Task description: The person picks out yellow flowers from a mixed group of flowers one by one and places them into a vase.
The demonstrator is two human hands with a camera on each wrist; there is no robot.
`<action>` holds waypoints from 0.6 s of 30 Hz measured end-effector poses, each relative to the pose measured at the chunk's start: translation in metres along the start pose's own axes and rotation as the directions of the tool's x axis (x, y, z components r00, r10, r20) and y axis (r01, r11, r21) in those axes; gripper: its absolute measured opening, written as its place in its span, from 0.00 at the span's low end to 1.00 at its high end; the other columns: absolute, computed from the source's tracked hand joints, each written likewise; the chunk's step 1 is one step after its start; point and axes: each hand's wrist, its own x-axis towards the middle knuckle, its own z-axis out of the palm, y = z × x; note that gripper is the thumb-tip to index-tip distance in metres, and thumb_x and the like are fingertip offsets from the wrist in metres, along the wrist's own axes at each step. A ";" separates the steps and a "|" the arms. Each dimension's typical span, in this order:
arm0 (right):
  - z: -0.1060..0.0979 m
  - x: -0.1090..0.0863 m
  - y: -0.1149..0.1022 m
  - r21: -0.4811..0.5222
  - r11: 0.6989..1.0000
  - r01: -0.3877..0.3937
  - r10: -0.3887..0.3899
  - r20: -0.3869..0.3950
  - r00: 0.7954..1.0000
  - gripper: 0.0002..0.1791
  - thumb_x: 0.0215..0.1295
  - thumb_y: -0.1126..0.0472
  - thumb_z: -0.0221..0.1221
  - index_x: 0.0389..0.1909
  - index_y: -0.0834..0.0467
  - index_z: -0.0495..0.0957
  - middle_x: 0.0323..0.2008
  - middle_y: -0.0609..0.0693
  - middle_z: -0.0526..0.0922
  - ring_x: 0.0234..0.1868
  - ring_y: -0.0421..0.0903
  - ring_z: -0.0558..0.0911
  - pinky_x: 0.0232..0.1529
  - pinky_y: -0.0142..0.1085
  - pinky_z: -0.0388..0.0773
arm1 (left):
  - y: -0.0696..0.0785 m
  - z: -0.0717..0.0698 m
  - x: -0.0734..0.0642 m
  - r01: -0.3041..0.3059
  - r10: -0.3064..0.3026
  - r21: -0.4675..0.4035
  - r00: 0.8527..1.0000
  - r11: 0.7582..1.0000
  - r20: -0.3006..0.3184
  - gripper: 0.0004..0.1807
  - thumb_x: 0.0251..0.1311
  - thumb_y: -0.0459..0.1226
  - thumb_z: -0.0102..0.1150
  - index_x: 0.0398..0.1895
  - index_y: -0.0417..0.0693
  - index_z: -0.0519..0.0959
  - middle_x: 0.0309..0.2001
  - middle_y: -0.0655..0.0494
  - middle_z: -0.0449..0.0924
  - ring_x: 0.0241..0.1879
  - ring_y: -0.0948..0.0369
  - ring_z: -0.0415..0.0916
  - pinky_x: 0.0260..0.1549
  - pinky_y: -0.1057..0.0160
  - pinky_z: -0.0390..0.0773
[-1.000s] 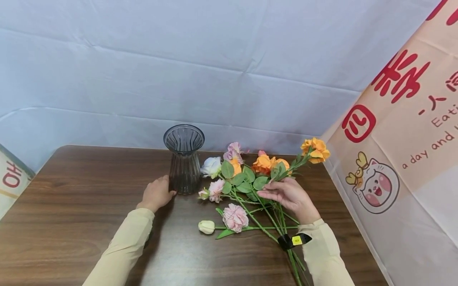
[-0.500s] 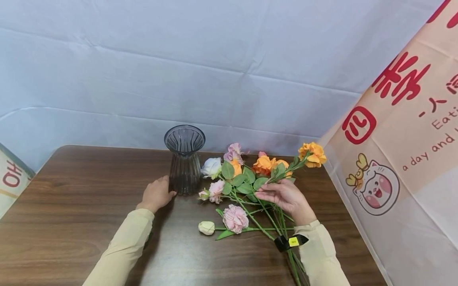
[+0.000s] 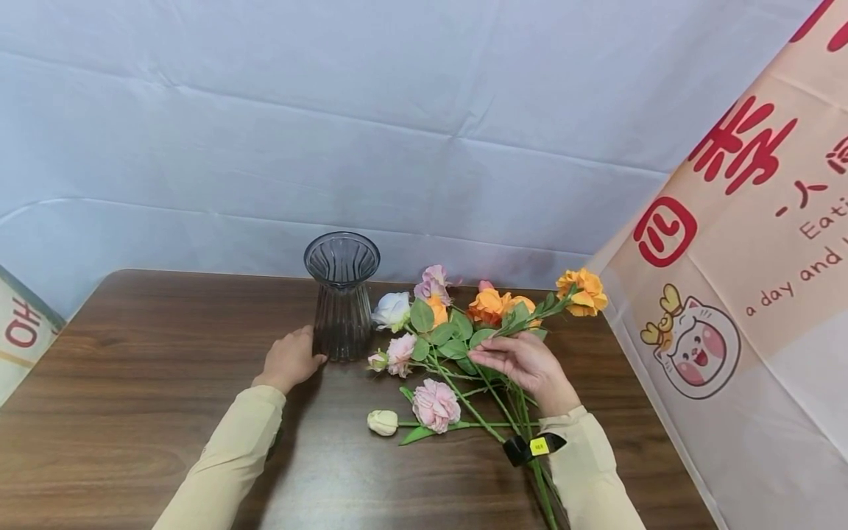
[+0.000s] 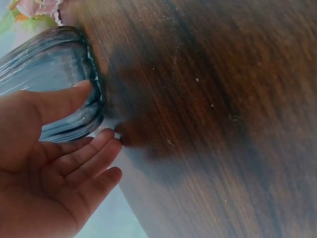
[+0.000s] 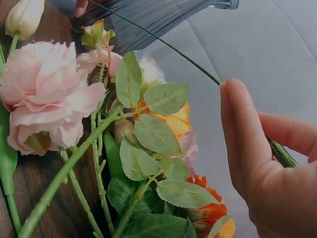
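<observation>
A grey ribbed glass vase [image 3: 342, 309] with a flared rim stands upright near the table's back edge. My left hand [image 3: 288, 358] holds it low on its left side; in the left wrist view my thumb lies across the glass and some fingers are partly hidden behind it. My right hand [image 3: 523, 362] pinches the stem of an orange flower [image 3: 583, 292], whose head points to the back right. In the right wrist view the thin stem [image 5: 163, 43] runs out past my fingertips towards the vase. Beneath that hand lie several other artificial flowers, among them a pink one [image 3: 436, 405].
A cream tulip [image 3: 383, 422] lies nearest the front left of the flowers. Beside it and behind are a white rose [image 3: 392, 311] and more orange blooms [image 3: 489, 305]. The wooden table [image 3: 165, 412] meets a pale cloth wall; a printed banner [image 3: 748, 243] hangs at the right.
My right hand has shifted slightly left, and the orange flower's head has dipped a little lower. My left hand and the vase have stayed put.
</observation>
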 end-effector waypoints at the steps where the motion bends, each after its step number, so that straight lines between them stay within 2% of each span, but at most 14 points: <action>1: 0.000 0.000 0.000 0.002 1.000 0.001 -0.001 0.000 1.000 0.19 0.66 0.79 0.36 0.28 0.74 0.76 0.28 0.65 0.77 0.36 0.57 0.82 0.45 0.42 0.78 | 0.000 0.000 0.000 0.002 -0.002 -0.001 1.000 1.000 0.002 0.33 0.56 0.39 0.60 0.58 0.23 0.62 0.53 0.29 0.68 0.49 0.37 0.69 0.47 0.42 0.70; 18: 0.007 0.000 -0.002 0.052 0.998 0.023 -0.022 -0.018 1.000 0.19 0.65 0.79 0.36 0.29 0.75 0.76 0.30 0.67 0.77 0.37 0.57 0.82 0.44 0.42 0.78 | 0.001 -0.003 0.000 0.012 -0.012 -0.007 1.000 1.000 0.027 0.33 0.57 0.40 0.60 0.58 0.24 0.63 0.52 0.29 0.69 0.47 0.36 0.70 0.44 0.42 0.72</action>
